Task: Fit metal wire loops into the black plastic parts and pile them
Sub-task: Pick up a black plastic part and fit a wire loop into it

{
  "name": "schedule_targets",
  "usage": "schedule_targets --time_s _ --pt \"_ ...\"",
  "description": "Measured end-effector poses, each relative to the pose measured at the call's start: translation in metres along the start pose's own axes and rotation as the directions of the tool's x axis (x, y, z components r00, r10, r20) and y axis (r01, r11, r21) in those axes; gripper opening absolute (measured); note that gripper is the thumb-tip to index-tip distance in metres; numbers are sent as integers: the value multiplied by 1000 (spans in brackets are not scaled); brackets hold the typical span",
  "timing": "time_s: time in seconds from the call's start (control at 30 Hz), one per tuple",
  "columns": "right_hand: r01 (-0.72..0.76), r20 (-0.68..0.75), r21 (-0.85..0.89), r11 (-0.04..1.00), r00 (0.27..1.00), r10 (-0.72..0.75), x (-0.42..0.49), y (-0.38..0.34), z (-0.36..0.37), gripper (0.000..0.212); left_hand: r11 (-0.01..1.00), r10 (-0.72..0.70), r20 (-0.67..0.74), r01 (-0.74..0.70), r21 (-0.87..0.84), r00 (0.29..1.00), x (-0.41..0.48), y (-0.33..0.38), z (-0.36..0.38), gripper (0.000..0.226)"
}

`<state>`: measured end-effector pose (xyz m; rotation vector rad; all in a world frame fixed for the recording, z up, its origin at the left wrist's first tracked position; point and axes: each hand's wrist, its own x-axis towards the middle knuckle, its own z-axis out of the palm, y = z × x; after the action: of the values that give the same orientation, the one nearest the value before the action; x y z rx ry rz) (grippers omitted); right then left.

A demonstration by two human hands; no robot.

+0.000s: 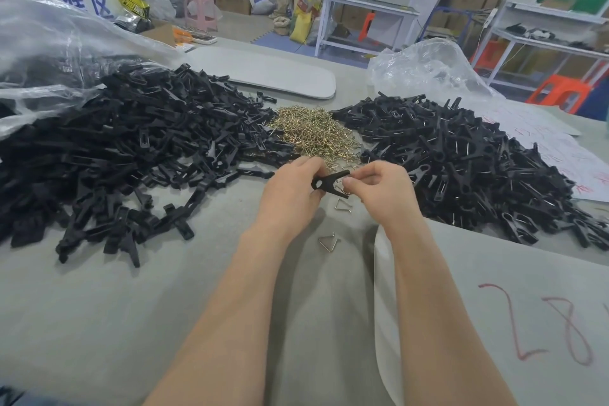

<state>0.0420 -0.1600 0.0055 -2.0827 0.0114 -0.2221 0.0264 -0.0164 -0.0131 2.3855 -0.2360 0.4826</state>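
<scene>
Over the surface (131, 323), a black part (329, 180) is gripped by the left hand (291, 189) and a wire loop (341, 189) pinched by the right hand (384, 186), seemingly to be pressed in.

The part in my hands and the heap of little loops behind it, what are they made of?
The held part looks like matte black moulded plastic: dull, even surface, round hole. The loop heap looks like thin metal wire, brassy and glinting, possibly plated.

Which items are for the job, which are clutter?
Job: left hand, right hand, held black plastic part, metal wire loop, golden wire-loop heap, left heap of bare black parts, right heap of fitted parts.
Lying about: clear plastic bag, grey oval board, pink plastic stool.
</scene>
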Motion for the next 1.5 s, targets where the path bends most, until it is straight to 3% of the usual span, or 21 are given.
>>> schedule_targets --time_s 0.17,0.27,0.37,0.5,0.67,0.8,0.93,1.23,1.43,1.5 --pt "73 -1 -105 992 997 -73 -2 -1 -1 24 999 7 52 -5 -35 999 -1 -2 -2 15" --pt "-3 94 109 994 996 -7 -4 -2 -6 21 994 20 99 -9 -109 995 0 -4 -7 15" --pt "-109 193 368 923 981 39 -4 0 -14 17 977 18 139 12 -211 990 0 -5 -11 18" --pt "-202 273 499 843 960 68 -3 3 -16 16 974 51 165 -13 -226 985 0 -3 -12 20" --pt "-226 303 526 820 951 67 -2 5 -16 17 979 85 140 -57 -193 986 0 -3 -13 21" --pt "-149 250 466 872 968 31 -2 3 -15 18 979 93 122 -69 -190 988 0 -3 -13 21" --pt "-168 275 548 819 961 13 -4 2 -16 16 972 97 98 -73 -224 990 0 -4 -14 22" --pt "-38 286 467 884 952 -110 -6 2 -23 17 940 39 161 19 -341 986 -1 -5 -16 25" --pt "-239 347 619 748 938 12 -4 6 -20 10 928 61 120 -12 -373 991 -1 -2 -18 21" --pt "-310 412 533 787 908 79 -5 8 -13 11 897 87 109 -30 -441 990 -1 4 -16 26"
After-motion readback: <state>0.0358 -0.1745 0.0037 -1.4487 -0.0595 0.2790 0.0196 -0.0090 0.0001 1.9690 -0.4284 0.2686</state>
